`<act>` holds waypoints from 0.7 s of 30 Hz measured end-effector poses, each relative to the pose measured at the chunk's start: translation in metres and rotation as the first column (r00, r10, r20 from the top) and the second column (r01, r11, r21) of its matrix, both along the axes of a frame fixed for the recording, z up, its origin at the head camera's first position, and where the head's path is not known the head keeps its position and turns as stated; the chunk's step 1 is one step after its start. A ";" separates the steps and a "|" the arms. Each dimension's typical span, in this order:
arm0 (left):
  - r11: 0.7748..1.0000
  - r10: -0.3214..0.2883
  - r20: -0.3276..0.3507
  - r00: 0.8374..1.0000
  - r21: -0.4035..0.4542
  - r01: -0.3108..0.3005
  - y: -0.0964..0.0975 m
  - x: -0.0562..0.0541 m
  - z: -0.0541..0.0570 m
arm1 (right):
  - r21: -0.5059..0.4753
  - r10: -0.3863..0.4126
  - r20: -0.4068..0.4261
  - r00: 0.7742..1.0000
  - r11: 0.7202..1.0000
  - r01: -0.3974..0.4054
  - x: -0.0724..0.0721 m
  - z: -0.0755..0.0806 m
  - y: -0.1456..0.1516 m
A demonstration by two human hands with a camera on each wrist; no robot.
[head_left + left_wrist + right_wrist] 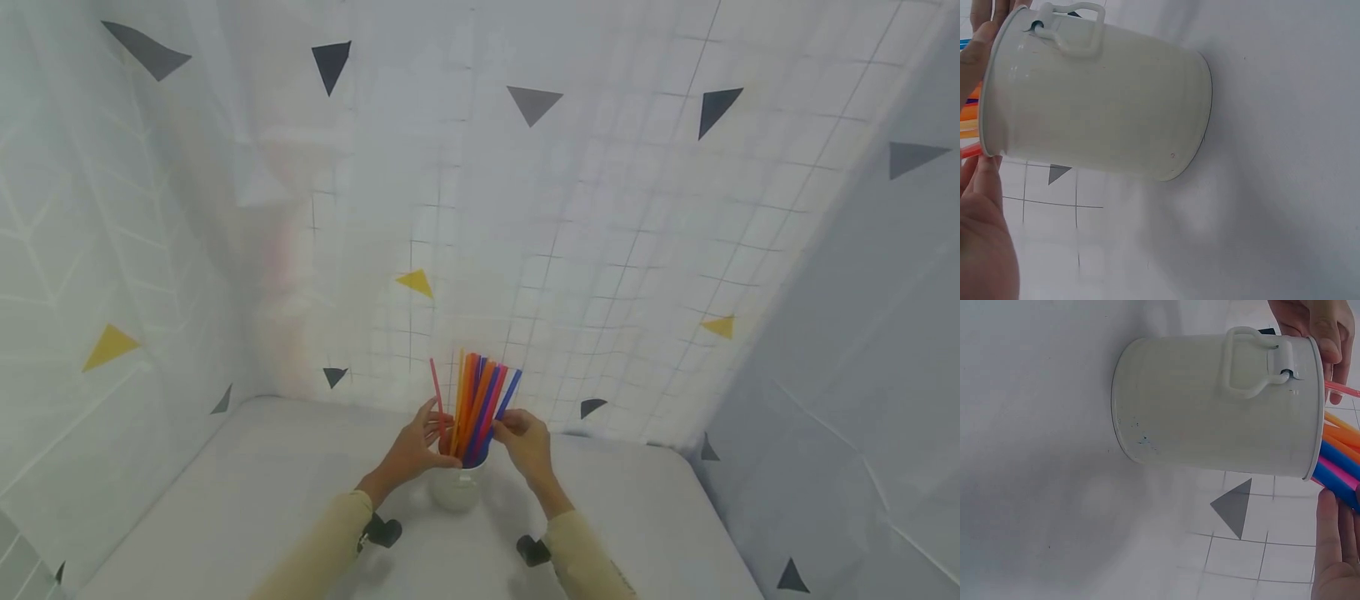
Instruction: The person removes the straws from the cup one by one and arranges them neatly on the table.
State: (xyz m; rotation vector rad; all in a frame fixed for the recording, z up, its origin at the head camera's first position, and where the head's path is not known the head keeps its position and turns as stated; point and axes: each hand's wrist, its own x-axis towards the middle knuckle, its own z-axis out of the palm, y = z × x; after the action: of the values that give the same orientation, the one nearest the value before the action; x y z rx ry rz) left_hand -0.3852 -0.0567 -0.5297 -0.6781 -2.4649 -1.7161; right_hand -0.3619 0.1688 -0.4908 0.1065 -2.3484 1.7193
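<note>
A white metal pail [1104, 100] with small wire handles stands upright on the table, close to the back wall. From its mouth rises a bunch of colourful drinking straws [474, 404], orange, blue, pink and purple. A thin red straw [437, 387] leans left, apart from the bunch. My left hand [411, 446] is at the pail's left rim, thumb at the front edge and loosely bent fingers around the red straw's side. On the right, my right hand [528, 442] pinches a blue straw [512, 390] that tilts outward, with fingertips just above the rim.
The pail stands on a white-covered table [645, 508] with rounded back corners. A white sheet [600, 208] printed with grid lines and triangles hangs behind it, and covered walls [840, 375] close in on both sides. Dark wrist mounts [534, 550] sit under both sleeves.
</note>
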 end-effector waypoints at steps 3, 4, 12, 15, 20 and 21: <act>1.000 0.003 0.005 1.000 -0.008 -0.003 -0.001 0.000 0.001 | 0.009 -0.010 -0.009 1.000 1.000 0.010 0.000 0.001 0.000; 1.000 0.004 0.010 1.000 -0.009 -0.004 -0.001 0.000 0.001 | 0.013 -0.014 -0.012 1.000 1.000 0.014 -0.001 0.001 0.000; 1.000 0.009 0.032 0.999 -0.015 -0.009 0.000 0.001 0.004 | 0.007 -0.040 -0.066 0.997 0.999 0.041 -0.005 0.010 0.001; 1.000 0.009 0.041 0.999 -0.014 -0.008 0.001 0.001 0.005 | -0.002 -0.045 -0.076 0.996 0.999 0.045 -0.006 0.018 0.003; 1.000 0.003 0.045 0.999 -0.019 -0.002 0.001 0.001 0.003 | -0.013 -0.040 -0.119 0.992 0.999 0.039 -0.008 0.034 0.009; 1.000 0.005 0.046 0.999 -0.022 -0.004 0.001 0.002 0.003 | -0.018 -0.043 -0.131 0.990 0.999 0.041 -0.008 0.037 0.010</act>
State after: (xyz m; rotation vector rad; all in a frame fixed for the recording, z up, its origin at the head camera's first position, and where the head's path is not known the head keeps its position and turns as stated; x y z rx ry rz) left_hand -0.3836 -0.0562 -0.5265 -0.6426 -2.5166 -1.7250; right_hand -0.3699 0.1789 -0.4535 0.1609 -2.2270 1.6572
